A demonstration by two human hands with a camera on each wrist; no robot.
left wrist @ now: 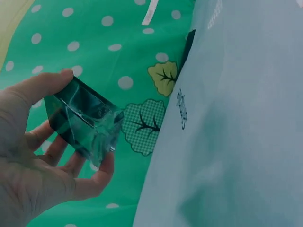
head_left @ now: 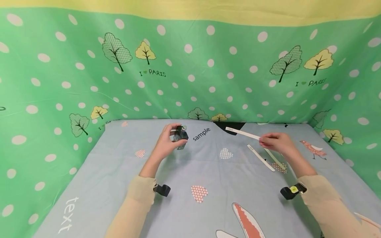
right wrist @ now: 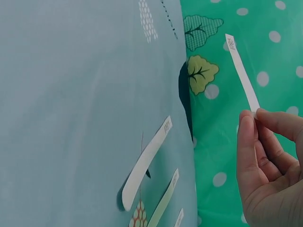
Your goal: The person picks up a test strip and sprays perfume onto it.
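My left hand (head_left: 168, 140) grips a small dark glass perfume bottle (head_left: 180, 134) above the far left part of the table. In the left wrist view the bottle (left wrist: 85, 118) is tilted, with the thumb on its upper edge and the fingers around the lower side. My right hand (head_left: 276, 143) pinches a white paper test strip (head_left: 242, 133) by one end between thumb and fingertips. Its printed end points left, toward the bottle; the print shows in the right wrist view on the strip (right wrist: 242, 71). Bottle and strip are well apart.
Below my right hand a white strip (head_left: 261, 158) and a pale green strip (head_left: 275, 158) lie on the patterned cloth (head_left: 178, 175). Another strip (right wrist: 179, 218) lies beside them, partly out of view. A green dotted curtain (head_left: 190, 66) hangs behind the table.
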